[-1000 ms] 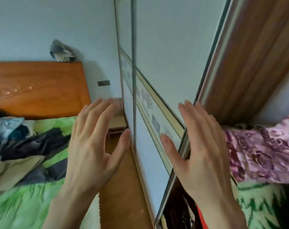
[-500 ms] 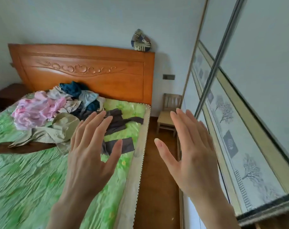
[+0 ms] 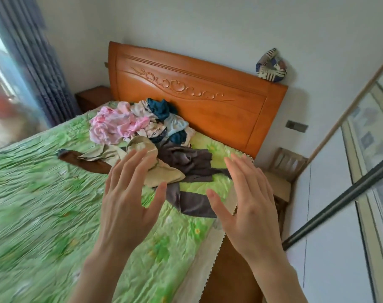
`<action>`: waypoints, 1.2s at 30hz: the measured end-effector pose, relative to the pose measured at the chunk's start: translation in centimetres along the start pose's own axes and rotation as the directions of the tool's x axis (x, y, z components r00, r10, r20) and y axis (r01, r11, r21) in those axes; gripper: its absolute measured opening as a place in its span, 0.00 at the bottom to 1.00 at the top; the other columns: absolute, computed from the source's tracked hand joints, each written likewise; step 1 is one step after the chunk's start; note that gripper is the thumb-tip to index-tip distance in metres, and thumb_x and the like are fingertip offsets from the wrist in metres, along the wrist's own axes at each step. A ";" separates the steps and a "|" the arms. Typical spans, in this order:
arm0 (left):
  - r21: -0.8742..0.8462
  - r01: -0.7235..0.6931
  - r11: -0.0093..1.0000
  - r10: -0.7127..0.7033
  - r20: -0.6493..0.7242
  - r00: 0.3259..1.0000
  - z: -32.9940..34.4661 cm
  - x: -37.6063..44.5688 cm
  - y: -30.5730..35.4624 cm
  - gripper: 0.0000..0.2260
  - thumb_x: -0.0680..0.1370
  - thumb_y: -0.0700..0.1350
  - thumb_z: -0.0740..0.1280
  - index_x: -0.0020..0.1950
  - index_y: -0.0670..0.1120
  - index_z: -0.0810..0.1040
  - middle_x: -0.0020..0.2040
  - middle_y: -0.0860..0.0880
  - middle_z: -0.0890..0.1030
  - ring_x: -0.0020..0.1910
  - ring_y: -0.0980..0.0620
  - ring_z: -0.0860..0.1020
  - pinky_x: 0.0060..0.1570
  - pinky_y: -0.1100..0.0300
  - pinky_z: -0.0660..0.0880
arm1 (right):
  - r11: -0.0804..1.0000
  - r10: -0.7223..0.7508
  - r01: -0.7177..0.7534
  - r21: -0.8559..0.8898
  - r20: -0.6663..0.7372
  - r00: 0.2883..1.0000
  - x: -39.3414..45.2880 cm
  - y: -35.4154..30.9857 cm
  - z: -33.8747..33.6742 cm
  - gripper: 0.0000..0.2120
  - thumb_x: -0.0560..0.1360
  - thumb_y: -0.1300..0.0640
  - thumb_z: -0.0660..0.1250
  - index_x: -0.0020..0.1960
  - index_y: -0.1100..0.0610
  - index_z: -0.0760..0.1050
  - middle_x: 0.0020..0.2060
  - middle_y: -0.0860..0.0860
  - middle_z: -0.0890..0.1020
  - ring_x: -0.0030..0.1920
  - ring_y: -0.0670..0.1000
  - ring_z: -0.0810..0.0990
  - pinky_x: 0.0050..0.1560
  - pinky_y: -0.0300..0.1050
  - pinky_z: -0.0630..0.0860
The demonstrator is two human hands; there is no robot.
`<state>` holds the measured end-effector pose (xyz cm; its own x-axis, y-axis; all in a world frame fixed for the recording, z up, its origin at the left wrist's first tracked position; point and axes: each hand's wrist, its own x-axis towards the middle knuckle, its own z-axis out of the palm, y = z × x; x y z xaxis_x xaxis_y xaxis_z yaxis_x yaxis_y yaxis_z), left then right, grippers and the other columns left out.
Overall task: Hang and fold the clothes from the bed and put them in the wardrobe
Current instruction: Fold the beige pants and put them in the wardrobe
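Observation:
A heap of clothes (image 3: pixel 142 123) lies on the green bedspread (image 3: pixel 44 204) near the wooden headboard (image 3: pixel 208 95): pink, blue and white pieces at the back, a beige garment (image 3: pixel 162 171) and a dark grey garment (image 3: pixel 186 160) in front, a brown piece at the left. My left hand (image 3: pixel 129 200) and my right hand (image 3: pixel 247 202) are raised side by side above the bed's near right part, fingers straight and spread, holding nothing. The wardrobe's sliding door (image 3: pixel 350 193) runs along the right edge.
A small wooden chair (image 3: pixel 282 169) stands between the bed's corner and the wardrobe. A narrow strip of brown floor (image 3: pixel 230 270) runs between bed and wardrobe. A nightstand (image 3: pixel 92 99) and blue curtains (image 3: pixel 33 62) are at the far left. A patterned object (image 3: pixel 270 65) sits on the headboard.
The view has swung left from the wardrobe doors to the bed, so the clothes heap is now central. Both hands stay raised and spread, holding nothing.

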<state>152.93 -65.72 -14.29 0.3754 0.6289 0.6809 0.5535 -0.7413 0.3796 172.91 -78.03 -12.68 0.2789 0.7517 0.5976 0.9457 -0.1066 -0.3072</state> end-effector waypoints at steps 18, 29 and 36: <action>0.357 0.427 0.831 -0.415 -0.115 0.903 9.2 3.0 -8.1 0.25 0.82 0.58 0.62 0.74 0.44 0.75 0.73 0.47 0.76 0.75 0.46 0.72 0.73 0.52 0.66 | 0.944 -0.251 0.177 0.279 0.258 0.933 13.0 8.2 16.1 0.32 0.83 0.36 0.60 0.79 0.55 0.66 0.78 0.48 0.69 0.81 0.47 0.60 0.75 0.57 0.68; 0.441 0.523 0.730 -0.514 -0.149 0.844 19.6 8.9 -8.9 0.24 0.82 0.54 0.65 0.75 0.44 0.74 0.74 0.47 0.75 0.76 0.47 0.69 0.75 0.50 0.66 | 0.902 -0.363 0.228 0.365 0.360 0.859 23.4 17.8 25.5 0.34 0.81 0.38 0.65 0.79 0.56 0.66 0.77 0.51 0.70 0.80 0.49 0.62 0.76 0.57 0.67; 0.435 0.534 0.725 -0.557 -0.085 0.826 24.1 9.6 -15.0 0.23 0.82 0.53 0.65 0.74 0.44 0.74 0.74 0.46 0.76 0.77 0.45 0.69 0.74 0.46 0.68 | 0.901 -0.411 0.274 0.337 0.458 0.788 24.8 18.8 32.2 0.35 0.79 0.40 0.68 0.80 0.55 0.65 0.78 0.49 0.68 0.81 0.49 0.61 0.77 0.56 0.66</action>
<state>166.14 -42.98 -28.51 -0.0616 0.9128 0.4037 0.9250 -0.0997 0.3666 192.24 -40.41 -27.51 -0.2454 0.9343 0.2585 0.8721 0.3292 -0.3620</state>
